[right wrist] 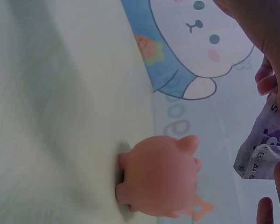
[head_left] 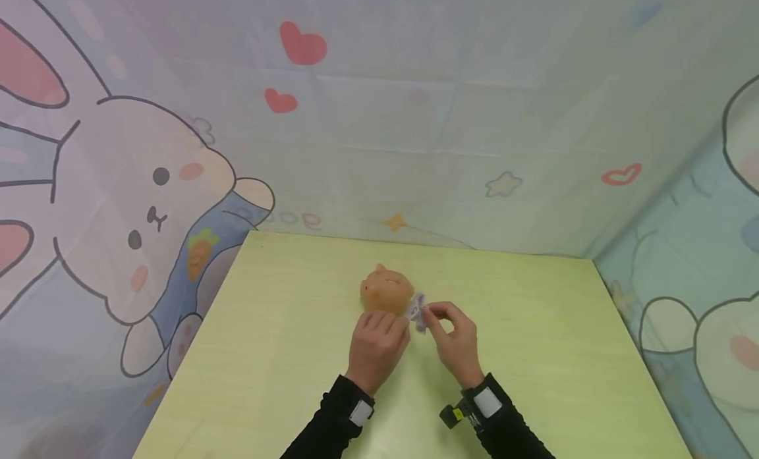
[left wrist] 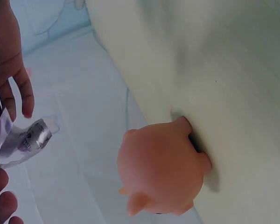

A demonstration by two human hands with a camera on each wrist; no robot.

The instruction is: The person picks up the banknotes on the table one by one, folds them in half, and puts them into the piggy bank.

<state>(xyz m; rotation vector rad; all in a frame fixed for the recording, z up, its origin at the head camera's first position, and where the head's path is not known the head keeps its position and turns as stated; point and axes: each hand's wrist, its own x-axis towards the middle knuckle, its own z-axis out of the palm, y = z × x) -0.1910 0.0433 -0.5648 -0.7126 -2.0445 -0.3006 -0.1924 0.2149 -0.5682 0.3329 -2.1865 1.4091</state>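
Both hands hold a small purple printed banknote (head_left: 417,313), creased and partly folded, above the table. The left hand (head_left: 379,347) pinches its left end, fingers curled. From the other side, the right hand (head_left: 456,340) pinches the note between thumb and forefinger. A figure 5 shows on the banknote (right wrist: 254,161) in the right wrist view, and part of the paper is hidden by fingers. Just beyond the left hand stands a round, peach-pink pig figure (head_left: 387,289), upright on short legs. Neither wrist view shows a hand touching the pig figure (left wrist: 161,163).
The pale yellow-green tabletop (head_left: 534,327) spreads around the hands and the pig. Behind it hangs a cloth backdrop (head_left: 379,136) printed with rabbits, hearts and stars, which also runs down the left and right sides.
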